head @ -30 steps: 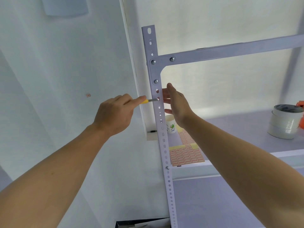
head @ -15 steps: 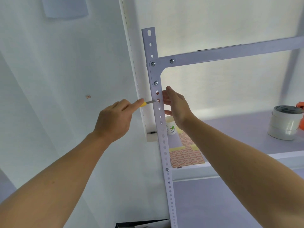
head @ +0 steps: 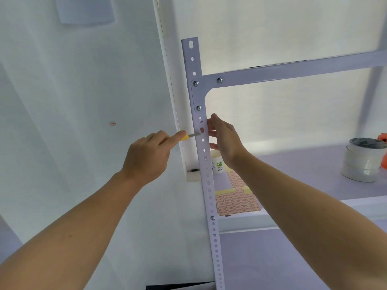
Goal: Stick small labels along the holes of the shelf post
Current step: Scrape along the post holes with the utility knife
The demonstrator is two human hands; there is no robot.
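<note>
A white perforated shelf post (head: 206, 170) stands upright in the middle of the view. My left hand (head: 148, 158) grips a small tool with a yellow handle (head: 184, 137), and its metal tip touches the post at a slot. My right hand (head: 225, 139) is just behind the post at the same height, fingers straight and touching the post's right edge. A sheet of small red-bordered labels (head: 236, 200) lies on the shelf board to the right of the post. Whether a label sits under the tool tip cannot be made out.
A crossbar (head: 293, 71) is bolted to the post above my hands. A paper cup (head: 216, 164) stands behind the post. Stacked rolls of white tape (head: 363, 162) and an orange object (head: 383, 151) sit at the shelf's right. A stray label (head: 112, 123) sticks on the wall.
Both hands stay at the same slot of the post. The view has tilted slightly upward, so the post appears lower in the frame.
</note>
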